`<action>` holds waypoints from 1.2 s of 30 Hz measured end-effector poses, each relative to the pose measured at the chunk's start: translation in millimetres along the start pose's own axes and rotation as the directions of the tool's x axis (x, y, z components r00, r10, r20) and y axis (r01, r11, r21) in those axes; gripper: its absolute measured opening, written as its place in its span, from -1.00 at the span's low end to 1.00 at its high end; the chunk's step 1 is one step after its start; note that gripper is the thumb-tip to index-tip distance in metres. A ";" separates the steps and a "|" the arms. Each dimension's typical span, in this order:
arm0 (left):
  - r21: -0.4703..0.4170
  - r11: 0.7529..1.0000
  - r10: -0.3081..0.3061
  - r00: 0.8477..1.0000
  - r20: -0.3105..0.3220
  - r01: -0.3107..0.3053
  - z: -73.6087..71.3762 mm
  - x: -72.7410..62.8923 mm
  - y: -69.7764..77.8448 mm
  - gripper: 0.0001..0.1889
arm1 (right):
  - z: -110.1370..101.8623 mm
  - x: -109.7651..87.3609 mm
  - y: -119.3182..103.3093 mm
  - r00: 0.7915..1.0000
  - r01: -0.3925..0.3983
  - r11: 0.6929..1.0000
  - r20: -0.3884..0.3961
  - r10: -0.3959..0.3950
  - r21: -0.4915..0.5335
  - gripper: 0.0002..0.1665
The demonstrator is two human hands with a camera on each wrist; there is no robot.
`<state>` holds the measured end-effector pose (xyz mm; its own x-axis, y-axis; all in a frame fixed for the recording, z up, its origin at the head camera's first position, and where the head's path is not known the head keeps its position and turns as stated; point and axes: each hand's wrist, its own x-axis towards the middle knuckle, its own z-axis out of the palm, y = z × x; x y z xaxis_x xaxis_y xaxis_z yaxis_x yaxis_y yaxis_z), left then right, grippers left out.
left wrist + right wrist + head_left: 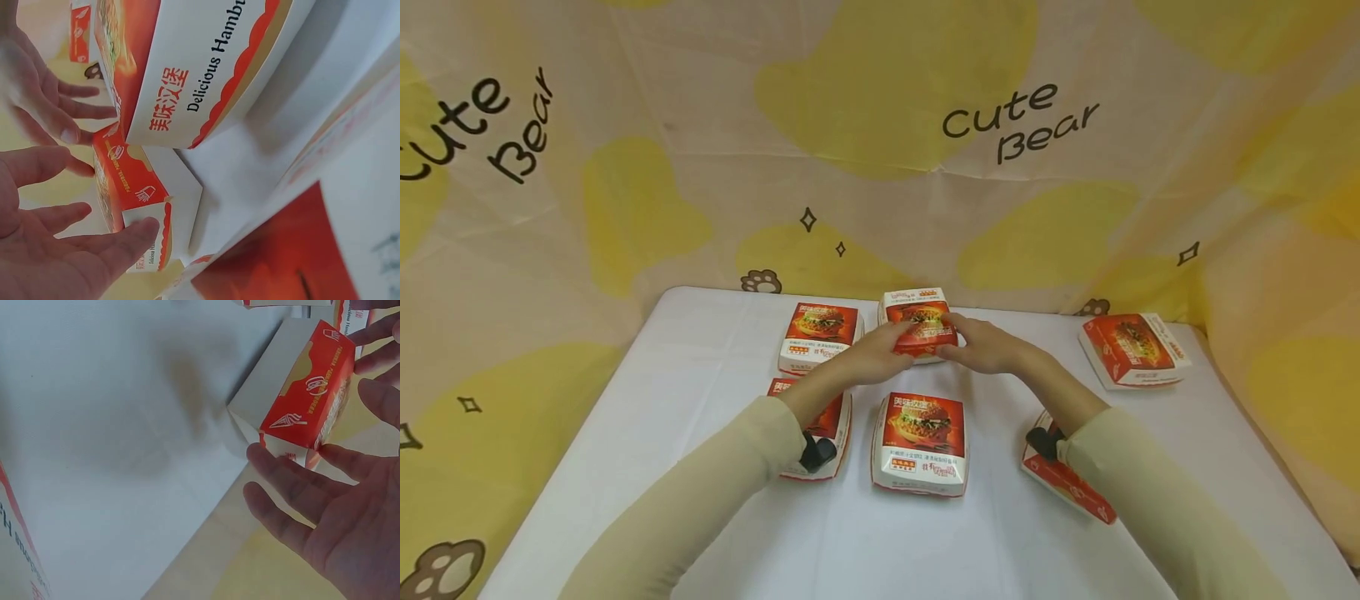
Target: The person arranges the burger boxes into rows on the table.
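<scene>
Both hands are at a red and white hamburger box (925, 313) at the back middle of the table. My left hand (880, 354) touches its left front corner; my right hand (988, 343) is at its right side. In the left wrist view, the left hand (56, 237) lays a straight finger along the box's printed end (134, 178). Seen from the right wrist, the spread fingers of the right hand (350, 512) meet the near corner of the box (306, 394). The box's burger picture is partly covered by fingers.
Similar boxes stand around: one at back left (823, 325), one in front (920, 433), one at far right (1135, 354). The forearms partly cover a left box (838, 425) and a right box (1067, 483). A patterned cloth (880, 167) hangs behind the white table (715, 467).
</scene>
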<state>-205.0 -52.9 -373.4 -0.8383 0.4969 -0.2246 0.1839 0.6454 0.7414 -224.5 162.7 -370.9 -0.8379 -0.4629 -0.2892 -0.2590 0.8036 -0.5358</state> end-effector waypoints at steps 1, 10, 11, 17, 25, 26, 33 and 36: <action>0.005 1.000 0.010 1.000 -0.002 -0.010 0.4 -0.5 0.6 -0.31 | 0.0 0.1 -0.3 1.000 -0.001 1.000 -0.004 0.001 0.001 -0.17; -0.026 0.998 0.064 0.998 0.018 -0.064 5.0 -5.0 7.6 -0.37 | 5.5 6.0 -2.7 0.986 -0.099 0.994 -0.141 0.092 -0.046 -0.17; -0.038 0.997 0.072 0.997 0.024 -0.071 5.7 -5.4 8.0 -0.37 | 6.5 6.9 -2.8 0.982 -0.116 0.992 -0.159 0.106 -0.054 -0.16; -0.077 0.992 0.106 0.992 0.071 -0.100 9.2 -9.4 10.1 -0.36 | 8.0 9.0 -3.0 0.968 -0.162 0.984 -0.206 0.144 -0.072 -0.20; -0.002 0.994 0.112 0.994 0.020 -0.112 3.4 -12.1 8.6 -0.34 | 3.4 12.0 0.5 0.979 -0.130 0.988 -0.169 0.115 -0.080 -0.23; 0.007 0.994 0.109 0.994 0.005 -0.109 2.3 -11.9 8.2 -0.33 | 2.5 12.0 0.6 0.982 -0.111 0.991 -0.163 0.097 -0.077 -0.24; 0.043 0.999 0.018 1.000 0.014 -0.018 0.5 -10.1 4.8 -0.30 | 1.1 12.6 0.8 0.993 0.028 0.999 -0.114 -0.032 -0.034 -0.30; 0.058 0.998 -0.004 1.000 0.027 0.003 1.1 -11.4 4.8 -0.30 | 2.4 11.2 0.4 0.993 0.027 0.999 -0.112 -0.031 -0.032 -0.29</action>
<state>-194.0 -54.8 -368.0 -0.8249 0.5095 -0.2449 0.2112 0.6796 0.7025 -232.8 156.9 -376.3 -0.8782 -0.4425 -0.1817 -0.2970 0.8021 -0.5181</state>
